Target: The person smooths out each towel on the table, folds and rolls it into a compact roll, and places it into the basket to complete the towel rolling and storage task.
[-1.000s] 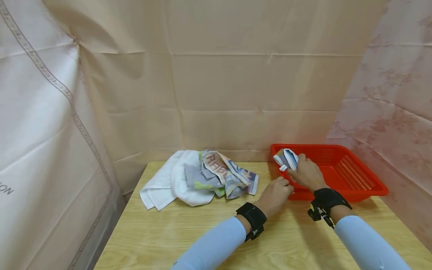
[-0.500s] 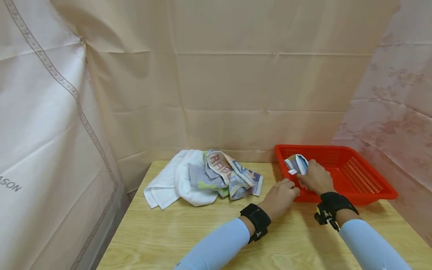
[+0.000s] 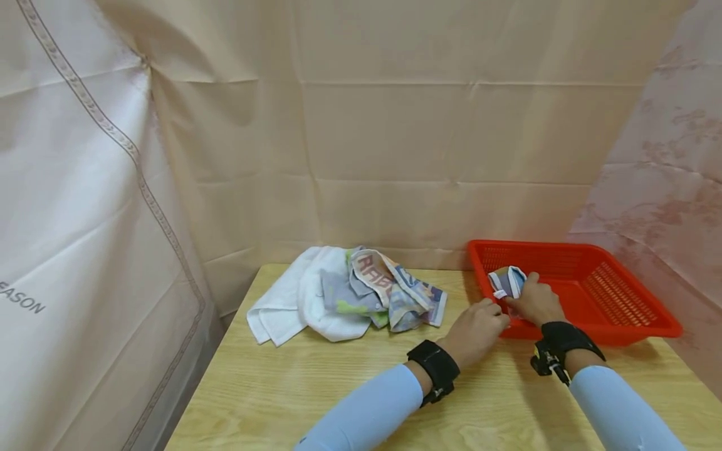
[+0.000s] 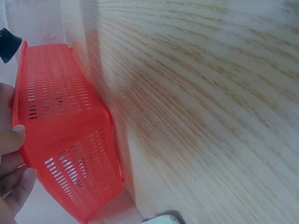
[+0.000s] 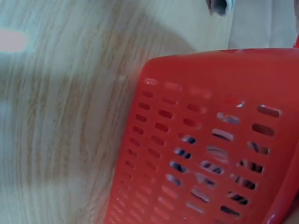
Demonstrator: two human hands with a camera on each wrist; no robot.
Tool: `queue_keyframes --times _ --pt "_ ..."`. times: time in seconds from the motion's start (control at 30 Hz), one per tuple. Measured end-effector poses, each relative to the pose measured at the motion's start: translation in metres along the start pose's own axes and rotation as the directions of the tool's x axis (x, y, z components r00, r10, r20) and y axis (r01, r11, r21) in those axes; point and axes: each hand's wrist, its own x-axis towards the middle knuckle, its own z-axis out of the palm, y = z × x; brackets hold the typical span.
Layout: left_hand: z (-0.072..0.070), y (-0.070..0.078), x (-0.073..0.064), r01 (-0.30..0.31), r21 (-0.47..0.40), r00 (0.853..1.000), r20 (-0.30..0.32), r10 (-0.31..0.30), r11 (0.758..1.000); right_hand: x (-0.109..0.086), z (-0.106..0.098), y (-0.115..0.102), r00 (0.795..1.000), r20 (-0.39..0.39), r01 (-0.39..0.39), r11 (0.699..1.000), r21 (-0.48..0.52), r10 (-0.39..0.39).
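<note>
A red plastic basket (image 3: pixel 626 282) with slotted walls stands at the right of the table. My left hand (image 3: pixel 476 333) grips its rim at the near left corner; in the left wrist view the fingertips (image 4: pixel 17 135) lie against that corner. Inside the basket's left end, my right hand (image 3: pixel 537 302) holds a small folded cloth (image 3: pixel 510 282), grey and blue with white edging and a white tag. The right wrist view is mostly filled by the basket's slotted wall (image 5: pixel 187 140), with dark and pale shapes behind the slots; the right fingers are hidden there.
Left of the basket, a white towel (image 3: pixel 290 300) lies crumpled on the wooden table (image 3: pixel 293 388). Several patterned cloths, among them a grey and green cloth (image 3: pixel 350 294) and a lettered cloth (image 3: pixel 375 272), are heaped over it. Fabric sheets hang behind and on both sides.
My right hand has lowered the folded cloth deeper into the basket's left end. The left hand stays at the basket corner. The whole head view has shifted slightly.
</note>
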Motion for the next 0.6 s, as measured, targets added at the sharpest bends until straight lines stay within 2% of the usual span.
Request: queue_keyframes --times 0.17,0.33,0.5,0.6 --pt "-0.001 0.002 0.001 -0.003 0.012 1.0 0.001 0.003 1.0 0.004 -0.001 -0.001 0.997 0.057 -0.045 0.999 0.014 0.044" --pt "-0.003 0.002 0.003 -0.025 0.014 0.999 0.03 0.025 1.0 0.009 -0.002 0.0 0.989 0.117 -0.089 0.996 0.016 0.086" --pt "-0.006 0.003 0.003 -0.049 0.022 0.996 0.073 0.048 0.999 0.011 -0.002 0.001 0.98 0.174 -0.092 0.996 -0.009 0.093" --pt "-0.007 0.003 0.002 -0.062 0.027 0.994 0.093 0.059 0.998 0.011 -0.001 0.001 0.979 0.191 -0.062 0.997 -0.044 0.069"
